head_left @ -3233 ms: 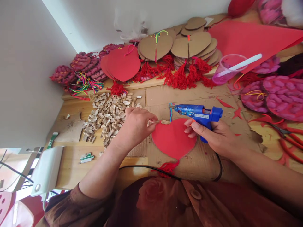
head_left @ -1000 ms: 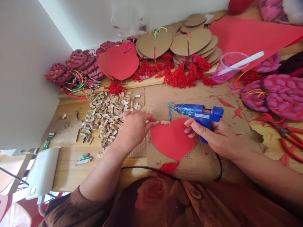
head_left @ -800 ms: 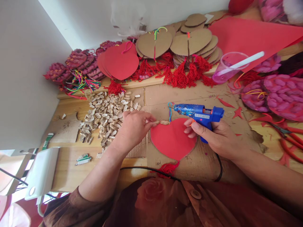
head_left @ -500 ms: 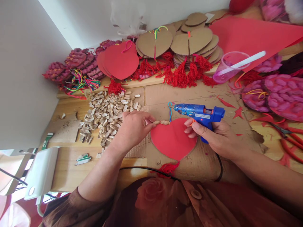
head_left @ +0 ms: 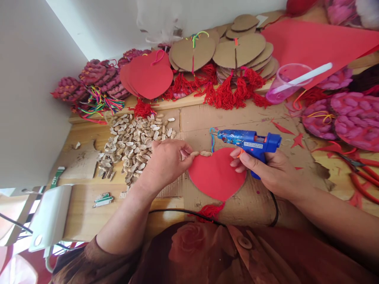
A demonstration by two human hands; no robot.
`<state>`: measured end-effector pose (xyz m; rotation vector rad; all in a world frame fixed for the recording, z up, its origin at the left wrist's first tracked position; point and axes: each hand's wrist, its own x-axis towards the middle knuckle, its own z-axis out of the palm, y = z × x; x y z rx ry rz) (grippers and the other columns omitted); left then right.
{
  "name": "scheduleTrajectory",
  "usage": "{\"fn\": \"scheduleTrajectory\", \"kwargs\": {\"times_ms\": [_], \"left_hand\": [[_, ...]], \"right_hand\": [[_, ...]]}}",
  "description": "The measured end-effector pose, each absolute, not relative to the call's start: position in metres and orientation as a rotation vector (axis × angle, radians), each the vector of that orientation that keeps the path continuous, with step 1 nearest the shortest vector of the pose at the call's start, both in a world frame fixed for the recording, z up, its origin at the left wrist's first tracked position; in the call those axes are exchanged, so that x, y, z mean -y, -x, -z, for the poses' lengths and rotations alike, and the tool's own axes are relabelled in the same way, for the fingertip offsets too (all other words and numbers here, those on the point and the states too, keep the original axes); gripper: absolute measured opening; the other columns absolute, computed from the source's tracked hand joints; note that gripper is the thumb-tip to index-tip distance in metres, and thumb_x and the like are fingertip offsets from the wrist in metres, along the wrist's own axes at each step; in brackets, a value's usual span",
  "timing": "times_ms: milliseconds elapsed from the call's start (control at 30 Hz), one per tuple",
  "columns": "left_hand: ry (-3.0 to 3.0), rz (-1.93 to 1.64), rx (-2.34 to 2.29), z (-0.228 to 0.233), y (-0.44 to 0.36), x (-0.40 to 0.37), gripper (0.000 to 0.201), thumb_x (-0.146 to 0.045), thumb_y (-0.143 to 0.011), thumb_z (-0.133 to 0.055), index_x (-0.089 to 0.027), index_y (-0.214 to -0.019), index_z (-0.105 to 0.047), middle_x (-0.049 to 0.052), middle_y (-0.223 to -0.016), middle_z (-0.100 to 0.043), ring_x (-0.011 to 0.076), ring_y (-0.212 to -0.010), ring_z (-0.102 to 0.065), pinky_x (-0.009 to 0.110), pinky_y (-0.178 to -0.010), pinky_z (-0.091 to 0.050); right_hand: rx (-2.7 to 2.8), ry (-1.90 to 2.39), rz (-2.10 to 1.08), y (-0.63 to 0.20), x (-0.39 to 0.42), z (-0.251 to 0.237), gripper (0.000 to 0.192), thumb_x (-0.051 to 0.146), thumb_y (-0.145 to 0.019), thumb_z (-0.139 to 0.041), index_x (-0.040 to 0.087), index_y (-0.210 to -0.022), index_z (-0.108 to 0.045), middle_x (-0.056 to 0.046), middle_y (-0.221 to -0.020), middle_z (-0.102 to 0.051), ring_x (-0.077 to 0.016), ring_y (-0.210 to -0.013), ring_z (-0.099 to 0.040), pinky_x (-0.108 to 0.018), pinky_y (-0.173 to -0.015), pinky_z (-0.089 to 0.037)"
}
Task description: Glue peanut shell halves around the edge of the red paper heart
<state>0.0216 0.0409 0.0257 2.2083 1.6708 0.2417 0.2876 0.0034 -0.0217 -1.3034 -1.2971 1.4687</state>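
Note:
A red paper heart with a red tassel below and a blue cord loop at its notch lies on cardboard. Two peanut shells sit along its upper left edge. My left hand pinches the outer peanut shell at that edge between thumb and finger. The other peanut shell lies beside the notch. My right hand grips a blue hot glue gun by its handle, held over the heart's right side. Its nozzle points left, near the cord loop.
Many loose peanut shells are heaped on the left. Behind stand red hearts, cardboard hearts with red tassels, and a pink plastic cup. Red-handled pliers and painted pink pieces lie right. A black cable runs in front.
Almost nothing has changed. The camera view has shifted very slightly; both hands keep the same hold on the peanut shell and the glue gun.

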Motion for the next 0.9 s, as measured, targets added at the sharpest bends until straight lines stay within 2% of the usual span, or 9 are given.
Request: {"fn": "scheduleTrajectory", "kwargs": {"times_ms": [233,533,733,900], "left_hand": [[-2.274,-0.254,-1.731,-0.025,-0.023,-0.035,0.012,-0.034,-0.088,-0.071,-0.023,-0.083,-0.074,0.003,-0.085,-0.079,0.0262,-0.087,-0.073,0.045,-0.092,-0.039],[-2.27,-0.239,-1.727,-0.025,-0.023,-0.035,0.015,-0.034,-0.09,-0.07,-0.023,-0.08,-0.074,0.002,-0.084,-0.078,0.0256,-0.087,-0.072,0.045,-0.092,-0.039],[-2.234,-0.324,-1.754,-0.029,-0.012,-0.041,0.013,-0.028,-0.093,-0.064,-0.023,-0.09,-0.076,0.004,-0.089,-0.08,0.026,-0.089,-0.072,0.041,-0.086,-0.047],[-2.226,-0.425,-1.665,-0.025,-0.011,-0.041,0.018,-0.025,-0.094,-0.061,-0.023,-0.098,-0.079,0.005,-0.098,-0.081,0.0255,-0.095,-0.074,0.04,-0.089,-0.052]], "right_hand": [[1.296,1.3,-1.475,-0.286,-0.004,0.019,0.03,0.054,-0.093,-0.07,0.026,-0.101,-0.075,-0.003,-0.091,-0.079,-0.0193,-0.082,-0.074,-0.033,-0.073,-0.064],[1.295,1.292,-1.471,-0.287,-0.003,0.021,0.028,0.053,-0.094,-0.07,0.027,-0.102,-0.075,-0.002,-0.091,-0.079,-0.0178,-0.082,-0.074,-0.03,-0.073,-0.063],[1.304,1.285,-1.467,-0.287,-0.004,0.02,0.028,0.053,-0.094,-0.07,0.026,-0.101,-0.076,-0.003,-0.089,-0.078,-0.0184,-0.08,-0.074,-0.031,-0.072,-0.064],[1.306,1.28,-1.464,-0.286,-0.005,0.022,0.027,0.052,-0.094,-0.069,0.027,-0.1,-0.075,-0.002,-0.089,-0.078,-0.0178,-0.08,-0.074,-0.03,-0.071,-0.064]]}}
